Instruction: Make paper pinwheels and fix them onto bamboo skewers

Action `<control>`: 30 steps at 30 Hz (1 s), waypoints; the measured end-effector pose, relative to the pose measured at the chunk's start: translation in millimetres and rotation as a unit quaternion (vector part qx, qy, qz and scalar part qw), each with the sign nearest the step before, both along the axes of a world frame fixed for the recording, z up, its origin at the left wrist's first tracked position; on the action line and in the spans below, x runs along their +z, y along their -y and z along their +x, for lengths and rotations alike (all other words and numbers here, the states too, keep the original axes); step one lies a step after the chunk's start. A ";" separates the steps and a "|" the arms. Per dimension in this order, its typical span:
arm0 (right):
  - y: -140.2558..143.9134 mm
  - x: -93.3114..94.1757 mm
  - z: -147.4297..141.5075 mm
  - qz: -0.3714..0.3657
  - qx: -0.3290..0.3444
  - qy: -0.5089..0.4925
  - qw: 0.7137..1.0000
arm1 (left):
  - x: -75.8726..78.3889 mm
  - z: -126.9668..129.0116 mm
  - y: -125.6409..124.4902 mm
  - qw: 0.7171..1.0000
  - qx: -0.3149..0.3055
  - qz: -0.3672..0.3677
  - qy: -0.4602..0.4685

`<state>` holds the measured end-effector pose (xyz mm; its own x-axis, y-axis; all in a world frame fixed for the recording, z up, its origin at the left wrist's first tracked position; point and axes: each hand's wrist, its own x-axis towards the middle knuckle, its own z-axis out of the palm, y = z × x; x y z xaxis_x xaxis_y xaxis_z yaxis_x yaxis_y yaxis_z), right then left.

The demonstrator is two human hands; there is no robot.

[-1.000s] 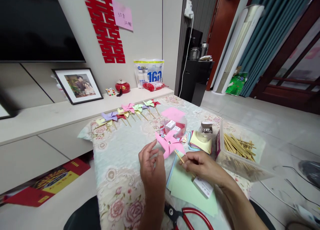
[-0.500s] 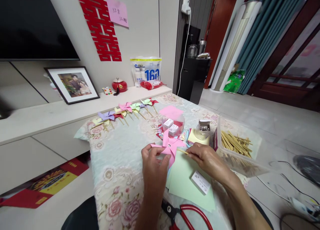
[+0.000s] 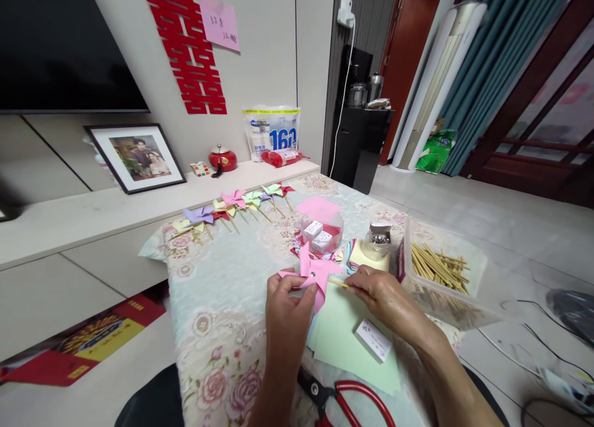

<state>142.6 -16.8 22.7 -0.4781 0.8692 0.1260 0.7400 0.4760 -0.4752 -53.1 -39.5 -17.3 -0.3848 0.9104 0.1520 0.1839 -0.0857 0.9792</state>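
Observation:
A pink paper pinwheel point(image 3: 320, 268) with a silvery pin at its centre is held above the table. My left hand point(image 3: 290, 300) pinches one of its blades between thumb and fingers. The pinwheel's thin wooden stick point(image 3: 338, 283) runs out to the right, where my right hand point(image 3: 378, 294) is closed around its end. Below the hands lie light green paper sheets point(image 3: 348, 334) with a small white box point(image 3: 374, 340) on top. Red-handled pliers or cutters point(image 3: 343, 397) rest near the front edge, partly behind my left forearm.
Finished pinwheels point(image 3: 234, 199) lie in a row along the table's far edge. A plastic tub of wooden sticks point(image 3: 439, 269) stands at the right. Round clear container point(image 3: 333, 232) holds small boxes; an open box of pins point(image 3: 380, 236) sits beside yellow paper squares point(image 3: 369, 258).
The pinwheel has tilted and turned slightly, its blades shifting a little left and down. My left hand has moved slightly right; both hands keep their hold.

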 end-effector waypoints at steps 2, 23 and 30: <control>-0.7 -1.6 -0.1 -0.002 0.002 -0.010 1.000 | 0.1 1.0 -0.2 1.000 0.007 0.008 -0.005; 4.4 -7.6 -30.4 -0.109 -0.038 -0.239 0.964 | -0.7 34.3 5.2 0.953 -0.083 -0.021 0.292; 6.2 -10.2 -32.5 -0.133 -0.018 -0.250 0.959 | 2.4 31.4 7.2 0.937 -0.104 -0.025 0.332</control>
